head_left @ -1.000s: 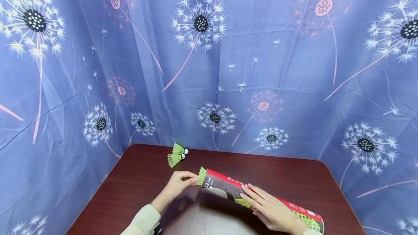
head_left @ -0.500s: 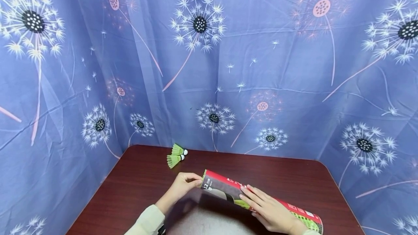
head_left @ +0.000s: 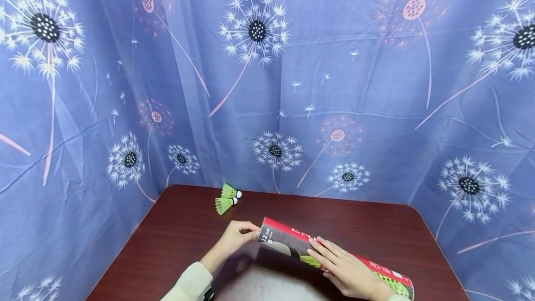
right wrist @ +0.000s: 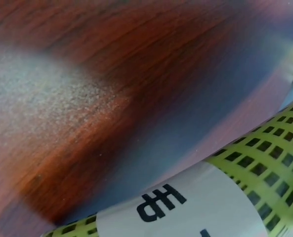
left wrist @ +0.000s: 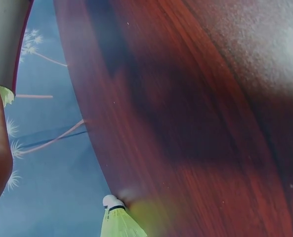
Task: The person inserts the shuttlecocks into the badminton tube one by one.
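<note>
A red and dark grey shuttlecock tube point(head_left: 282, 240) lies slantwise, its mouth facing left. My right hand point(head_left: 344, 268) holds it from above, fingers across its side. At the mouth, my left hand point(head_left: 235, 239) pinches with thumb and forefinger the skirt edge of a yellow-green shuttlecock. In the left wrist view, a bit of that shuttlecock's skirt point(left wrist: 8, 95) shows at the tube's rim beside a finger; the rest is hidden inside. The right wrist view has the tube's green mesh print and white label point(right wrist: 186, 197) up close.
Two yellow-green shuttlecocks with white corks, one farther back point(head_left: 229, 191) and one nearer point(head_left: 224, 205), lie on the dark red-brown table point(head_left: 188, 212) near its back left. A blue dandelion-print curtain point(head_left: 309, 152) stands behind the table and along both sides.
One second ago the shuttlecock's skirt stuck out of the tube's mouth; now nearly all of it is inside. My left hand has moved slightly right with it. The right hand keeps its place.
</note>
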Demonstrator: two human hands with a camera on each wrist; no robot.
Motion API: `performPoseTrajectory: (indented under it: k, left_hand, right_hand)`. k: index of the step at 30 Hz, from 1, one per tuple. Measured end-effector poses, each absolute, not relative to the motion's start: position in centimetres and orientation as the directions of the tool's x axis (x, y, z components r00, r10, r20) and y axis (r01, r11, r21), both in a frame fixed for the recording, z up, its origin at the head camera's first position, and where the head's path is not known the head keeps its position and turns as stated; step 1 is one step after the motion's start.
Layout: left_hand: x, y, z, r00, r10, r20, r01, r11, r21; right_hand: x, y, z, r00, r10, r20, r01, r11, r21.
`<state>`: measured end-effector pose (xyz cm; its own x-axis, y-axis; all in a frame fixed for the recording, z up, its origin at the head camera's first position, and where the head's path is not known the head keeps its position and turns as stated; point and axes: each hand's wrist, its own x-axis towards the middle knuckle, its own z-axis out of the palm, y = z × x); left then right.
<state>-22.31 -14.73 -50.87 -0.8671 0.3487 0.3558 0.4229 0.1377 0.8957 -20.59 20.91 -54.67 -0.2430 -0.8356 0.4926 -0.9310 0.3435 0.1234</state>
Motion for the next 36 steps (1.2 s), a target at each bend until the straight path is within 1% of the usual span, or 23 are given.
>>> performPoseTrajectory:
  k: [5, 9, 13, 17, 21, 25, 27, 30, 32, 36]
  left_hand:
    - [-22.3, -15.2, -51.0, -0.829, 0.411, 0.378, 0.452, 0.095, 0.887]
    - [-23.2, -15.6, -52.5, -0.800, 0.455, 0.391, 0.459, 0.046, 0.887]
    - [-24.0, -16.3, -53.6, -0.798, 0.456, 0.394, 0.455, 0.027, 0.890]
    - [-24.4, -17.2, -54.0, -0.820, 0.412, 0.397, 0.442, 0.016, 0.897]
    - [-24.8, -18.2, -54.5, -0.876, 0.313, 0.366, 0.399, 0.045, 0.916]
    - [-25.2, -19.0, -54.9, -0.936, 0.163, 0.311, 0.328, 0.088, 0.941]
    - [-25.5, -19.4, -55.1, -0.954, 0.076, 0.291, 0.297, 0.100, 0.950]
    - [-26.1, -20.0, -55.3, -0.957, -0.049, 0.285, 0.279, 0.101, 0.955]
    - [-26.6, -20.4, -55.4, -0.946, -0.129, 0.297, 0.284, 0.109, 0.953]
    - [-27.6, -21.2, -55.6, -0.919, -0.272, 0.286, 0.255, 0.144, 0.956]
  right_hand:
    - [-20.6, 21.0, -54.7, -0.253, -0.837, 0.485, -0.928, 0.351, 0.122]
    - [-20.5, 21.0, -54.8, -0.261, -0.836, 0.483, -0.928, 0.355, 0.113]
    - [-20.5, 21.0, -54.9, -0.259, -0.834, 0.487, -0.929, 0.353, 0.111]
    - [-20.6, 21.0, -55.0, -0.250, -0.833, 0.493, -0.931, 0.346, 0.114]
    - [-20.7, 21.1, -55.1, -0.244, -0.831, 0.500, -0.933, 0.341, 0.111]
    - [-20.8, 21.2, -55.1, -0.237, -0.831, 0.503, -0.935, 0.337, 0.115]
    - [-20.8, 21.3, -55.1, -0.237, -0.831, 0.504, -0.934, 0.337, 0.118]
    - [-20.7, 21.4, -55.1, -0.239, -0.828, 0.507, -0.932, 0.343, 0.120]
    - [-20.7, 21.5, -55.0, -0.243, -0.829, 0.504, -0.928, 0.349, 0.127]
    - [-20.7, 21.7, -55.0, -0.244, -0.832, 0.498, -0.927, 0.351, 0.131]
